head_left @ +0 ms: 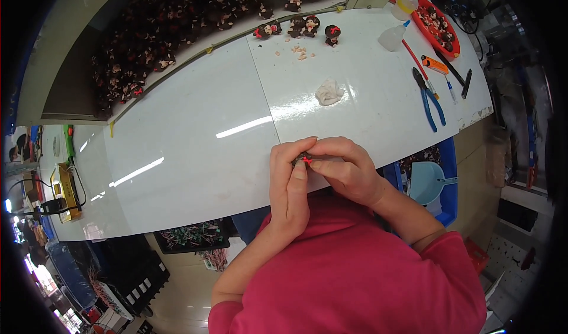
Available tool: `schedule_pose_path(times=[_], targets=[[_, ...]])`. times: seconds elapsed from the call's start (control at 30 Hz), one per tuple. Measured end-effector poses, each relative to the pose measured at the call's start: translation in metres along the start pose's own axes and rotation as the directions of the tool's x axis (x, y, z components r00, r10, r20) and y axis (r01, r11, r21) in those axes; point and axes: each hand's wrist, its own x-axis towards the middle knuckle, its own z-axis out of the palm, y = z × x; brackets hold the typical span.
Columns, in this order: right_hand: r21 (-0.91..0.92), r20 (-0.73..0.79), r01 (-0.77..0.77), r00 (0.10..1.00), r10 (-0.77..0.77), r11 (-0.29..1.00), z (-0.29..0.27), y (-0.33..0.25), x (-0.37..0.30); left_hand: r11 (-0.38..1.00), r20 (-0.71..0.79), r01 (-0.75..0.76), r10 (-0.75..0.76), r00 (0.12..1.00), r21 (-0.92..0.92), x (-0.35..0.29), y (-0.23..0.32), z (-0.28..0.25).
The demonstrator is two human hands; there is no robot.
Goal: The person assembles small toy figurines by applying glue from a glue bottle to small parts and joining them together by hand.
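Close to my body, above the near edge of the white table, a small dark brown figurine (302, 156) with a red bow sits between my hands. My left hand (287, 183) is closed around it, its thumb pressed on the figurine. From the other side, my right hand (348, 171) pinches it with thumb and fingers near the red bow. Most of the figurine is hidden by my fingers. Further back stand and lie several similar brown figurines, among them one with a red bow (332, 34) and one lying down (267, 30). Small beige pieces (302, 53) are scattered before them.
A crumpled white cloth (329, 92) lies mid-table. To the right are blue-handled pliers (428, 100), an orange box (435, 65), a squeeze bottle (393, 37) and a red basket (422, 20) of figurines. A heap of figurines (177, 29) fills the far-left shelf. Below right, a blue bin (449, 183) holds a dustpan (426, 180).
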Motion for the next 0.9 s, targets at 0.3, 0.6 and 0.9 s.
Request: schedule_pose_path(times=[0.3, 0.6, 0.9], targets=[[0.028, 0.001, -0.004, 1.000, 0.004, 1.000, -0.0036, -0.0014, -0.0010, 1.000, -0.007, -0.018, 0.019, 1.000, 0.021, -0.0021, -0.0026, 0.0029], [0.025, 0.008, -0.004, 1.000, 0.004, 1.000, -0.0052, -0.0029, 0.0028, 1.000, -0.009, -0.024, 0.024, 1.000, 0.007, -0.0017, -0.0043, 0.0031], [0.025, -0.024, -0.025, 0.999, 0.026, 0.999, -0.0087, -0.0031, 0.0020, 0.998, 0.012, 0.008, -0.009, 1.000, 0.058, -0.0007, 0.0044, 0.0081]])
